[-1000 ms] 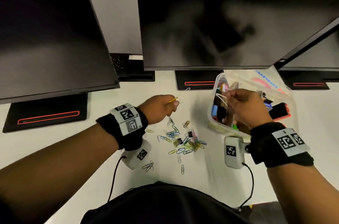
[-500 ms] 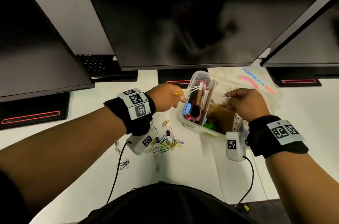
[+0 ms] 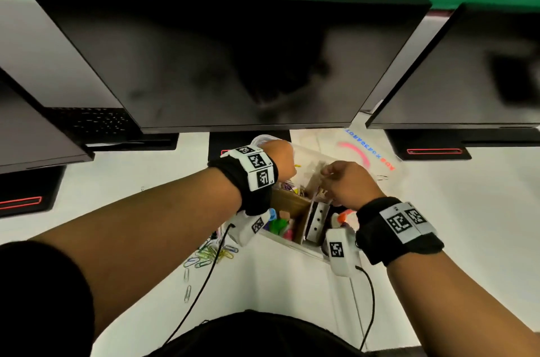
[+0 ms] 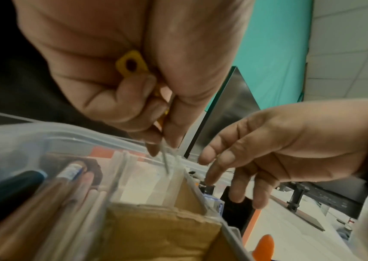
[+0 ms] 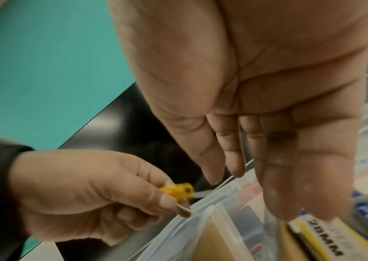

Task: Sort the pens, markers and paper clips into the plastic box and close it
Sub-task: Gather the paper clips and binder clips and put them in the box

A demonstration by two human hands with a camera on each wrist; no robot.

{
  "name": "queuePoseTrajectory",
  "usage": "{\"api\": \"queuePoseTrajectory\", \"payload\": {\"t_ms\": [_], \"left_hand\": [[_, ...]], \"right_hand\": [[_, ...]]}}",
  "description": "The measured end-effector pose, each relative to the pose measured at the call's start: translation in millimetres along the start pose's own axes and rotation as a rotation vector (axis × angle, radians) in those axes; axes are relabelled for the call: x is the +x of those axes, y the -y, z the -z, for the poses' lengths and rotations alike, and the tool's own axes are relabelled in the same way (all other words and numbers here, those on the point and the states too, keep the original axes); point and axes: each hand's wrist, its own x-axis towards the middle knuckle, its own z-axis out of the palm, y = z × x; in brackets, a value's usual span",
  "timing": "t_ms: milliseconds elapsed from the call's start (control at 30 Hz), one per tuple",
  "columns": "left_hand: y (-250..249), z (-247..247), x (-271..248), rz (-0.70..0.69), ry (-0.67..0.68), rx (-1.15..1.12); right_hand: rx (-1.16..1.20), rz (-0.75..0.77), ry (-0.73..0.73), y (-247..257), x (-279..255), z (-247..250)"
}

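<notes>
Compared with half a second ago, both hands have moved over the plastic box, and the view has shifted so that the box now lies lower and nearer to the body. The loose paper clips lie on the white desk at the near left of the box, partly under the left forearm; one second ago they were spread out in the middle, between the two hands.

Nearest in the box are coloured marker caps and a white perforated piece standing between brown cardboard dividers. Pens and markers lie along the left compartment.

The left hand is above the far left part of the box. Its thumb and fingers pinch a small yellow binder clip, with the thin wire arms pointing down just above the far rim of the box, over the compartment behind the cardboard. Earlier this hand held the same clip at the left edge of the box; now it is further in.

The right hand is just beside the left one, over the middle of the box. Its fingers hang down relaxed and almost straight, and they hold nothing; the fingertips are close above the rim.

Behind the box a clear bag with printed letters lies on the desk, and further back stand dark monitors.
</notes>
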Motion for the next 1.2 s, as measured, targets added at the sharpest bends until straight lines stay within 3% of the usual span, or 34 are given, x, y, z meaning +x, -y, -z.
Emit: {"api": "queuePoseTrajectory", "payload": {"t_ms": [167,367,567,833,933,1200], "left_hand": [[-6.9,-9.2,11.8,0.039,0.001,-0.137],[35.1,4.3,-7.9,0.041,-0.219,-0.397],[123.2,2.7,-53.6,0.142,-0.186,-0.377],[240.7,-42.5,-116.9,0.341,0.015,-0.332],[274.6,-63.3,-136.0,0.420,0.057,-0.277],[332.9,-101.1,-162.7,0.638,-0.057,-0.214]], "right_hand": [[-0.054,0.042,0.112,-13.7,-2.3,6.7],[-0.168,0.178,0.191,13.6,-1.9,-9.0],[-0.239,0.379,0.238,74.6,-11.3,-55.5],[-0.364,0.525,0.434,127.0,-25.5,-156.1],[-0.479,0.491,0.491,121.3,-23.6,-191.5],[-0.715,0.176,0.444,77.3,-20.1,-228.4]]}}
